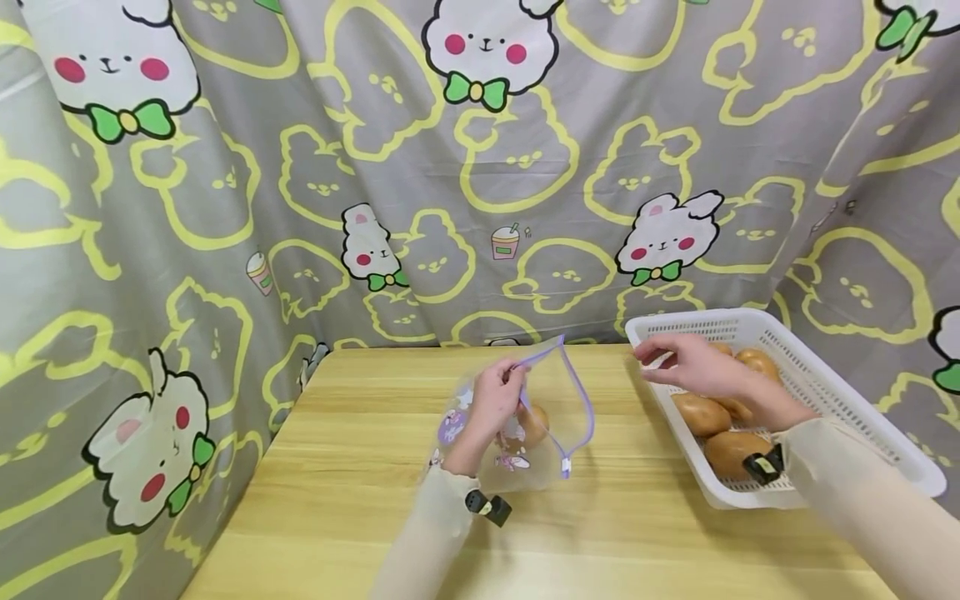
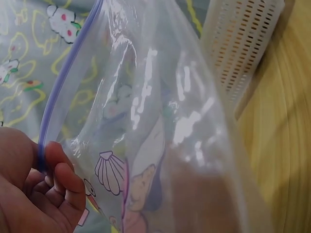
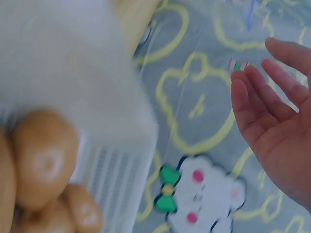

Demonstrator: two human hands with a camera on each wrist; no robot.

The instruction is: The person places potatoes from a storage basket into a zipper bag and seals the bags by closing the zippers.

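My left hand (image 1: 495, 396) pinches the purple rim of a clear zip bag (image 1: 566, 383) printed with cartoon figures. Its mouth gapes toward the right, and a purple slider hangs at the near corner. Inside the bag shows a brown rounded potato-like thing (image 1: 536, 425). In the left wrist view, curled fingers (image 2: 68, 187) grip the purple zip strip (image 2: 60, 87). Over the left wall of a white basket (image 1: 712, 492) hovers my right hand (image 1: 693, 364), fingers loosely bent and holding nothing. Several brown potato-like things (image 1: 697, 414) lie in that basket, partly covered by my right arm.
The basket stands at the right of a light wooden table (image 1: 337, 467), with slotted walls. A grey curtain (image 1: 420, 183) with cartoon rabbits hangs behind the table and along both sides. Dark camera mounts sit on both wrists.
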